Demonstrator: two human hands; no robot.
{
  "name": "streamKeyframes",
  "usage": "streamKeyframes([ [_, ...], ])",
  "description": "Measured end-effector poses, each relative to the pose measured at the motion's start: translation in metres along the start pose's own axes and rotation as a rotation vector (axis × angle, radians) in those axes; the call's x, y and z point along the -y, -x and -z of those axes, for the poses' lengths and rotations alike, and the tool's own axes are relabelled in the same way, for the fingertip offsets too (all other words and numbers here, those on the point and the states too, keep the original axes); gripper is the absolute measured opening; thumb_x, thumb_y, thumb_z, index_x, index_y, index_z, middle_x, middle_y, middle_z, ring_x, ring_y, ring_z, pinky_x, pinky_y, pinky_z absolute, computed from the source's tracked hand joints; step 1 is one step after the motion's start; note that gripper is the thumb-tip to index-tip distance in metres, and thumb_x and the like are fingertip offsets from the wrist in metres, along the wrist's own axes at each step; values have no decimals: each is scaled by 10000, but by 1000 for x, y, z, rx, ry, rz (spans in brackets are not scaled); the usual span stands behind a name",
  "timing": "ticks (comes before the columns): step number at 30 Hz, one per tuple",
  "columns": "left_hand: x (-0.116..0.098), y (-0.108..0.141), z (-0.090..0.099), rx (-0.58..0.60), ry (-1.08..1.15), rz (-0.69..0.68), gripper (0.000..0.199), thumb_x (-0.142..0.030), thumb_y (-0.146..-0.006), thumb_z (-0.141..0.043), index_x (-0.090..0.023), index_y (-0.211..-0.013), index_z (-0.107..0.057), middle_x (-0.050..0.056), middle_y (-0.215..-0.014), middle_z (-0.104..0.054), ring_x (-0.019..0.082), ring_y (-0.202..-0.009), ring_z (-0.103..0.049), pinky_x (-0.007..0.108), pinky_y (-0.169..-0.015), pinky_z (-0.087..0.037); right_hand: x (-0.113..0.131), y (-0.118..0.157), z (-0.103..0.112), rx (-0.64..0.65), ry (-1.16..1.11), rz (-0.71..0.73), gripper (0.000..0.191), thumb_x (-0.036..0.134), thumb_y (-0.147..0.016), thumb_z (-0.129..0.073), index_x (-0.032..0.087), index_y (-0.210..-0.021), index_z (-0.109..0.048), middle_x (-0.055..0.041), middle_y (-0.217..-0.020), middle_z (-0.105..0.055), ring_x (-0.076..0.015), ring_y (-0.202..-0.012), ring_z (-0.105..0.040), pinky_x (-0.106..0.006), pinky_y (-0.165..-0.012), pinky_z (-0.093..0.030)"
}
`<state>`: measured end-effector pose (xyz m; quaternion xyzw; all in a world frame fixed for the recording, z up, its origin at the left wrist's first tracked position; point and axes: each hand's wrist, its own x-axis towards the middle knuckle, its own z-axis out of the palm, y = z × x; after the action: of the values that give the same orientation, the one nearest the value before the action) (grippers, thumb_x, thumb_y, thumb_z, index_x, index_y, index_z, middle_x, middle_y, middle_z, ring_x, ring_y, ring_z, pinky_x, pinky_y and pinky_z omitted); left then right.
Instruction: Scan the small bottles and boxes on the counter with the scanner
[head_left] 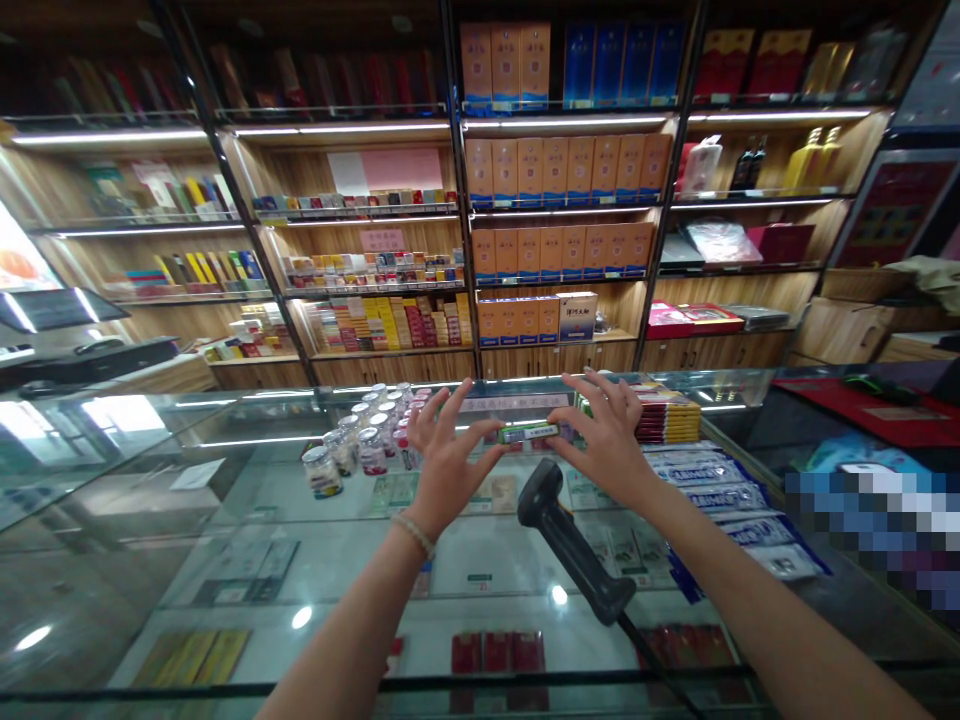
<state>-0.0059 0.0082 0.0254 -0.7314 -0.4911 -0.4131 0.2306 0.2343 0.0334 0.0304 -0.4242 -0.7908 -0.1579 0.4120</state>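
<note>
A small green stick-shaped pack with a white label is held level above the glass counter; its exact kind is not clear. My left hand, with a beaded bracelet on the wrist, pinches its left end between thumb and forefinger. At the right end, my right hand grips it the same way, other fingers raised. Below the hands a black barcode scanner lies on the glass, its cable running toward the front edge. Several small lidded jars stand left of my left hand.
Blue-and-white packets and a stack of red-and-yellow packs lie on the right of the glass counter. Boxed goods show beneath the glass. Shelves of orange boxes stand behind. A monitor is at far left.
</note>
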Motion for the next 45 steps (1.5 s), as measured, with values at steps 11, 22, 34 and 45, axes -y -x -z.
streamKeyframes([
  [11, -10, -1, 4, -60, 6, 0, 170, -418, -865, -683, -305, -966, -759, 19, -1559, -419, 317, -1443, -310, 546, -1198, -246, 4, 2, 5, 28, 32, 21, 201, 384, -911, -601, 318, -1072, -702, -21, -1523, -471, -314, -1469, -277, -556, -1212, -44],
  [22, -3, 3, 0, -27, -81, -123, 186, -418, -870, -669, -298, -1001, -720, 39, -1541, -451, 306, -1430, -353, 562, -1233, -98, 8, -5, 10, 56, 105, 103, 179, 363, -927, -598, 322, -1071, -696, -7, -1554, -446, -293, -1486, -256, -562, -1217, -13],
  [34, -4, 7, -6, -59, -32, -34, 131, -393, -863, -682, -317, -955, -737, 29, -1491, -513, 320, -1405, -377, 574, -1195, -134, 48, 30, 25, 248, 227, -171, 901, 626, -838, -633, 136, -1532, -334, -216, -1646, -194, -413, -1529, -69, -681, -1173, -85],
  [45, 1, 10, -12, -138, -46, -74, 125, -379, -842, -726, -312, -948, -729, 51, -1407, -569, 315, -1358, -425, 562, -1158, -190, 80, 63, 20, 620, 346, -280, 859, 809, -813, -491, 80, -1234, -658, -273, -1639, -119, -450, -1524, 11, -783, -1094, 56],
])
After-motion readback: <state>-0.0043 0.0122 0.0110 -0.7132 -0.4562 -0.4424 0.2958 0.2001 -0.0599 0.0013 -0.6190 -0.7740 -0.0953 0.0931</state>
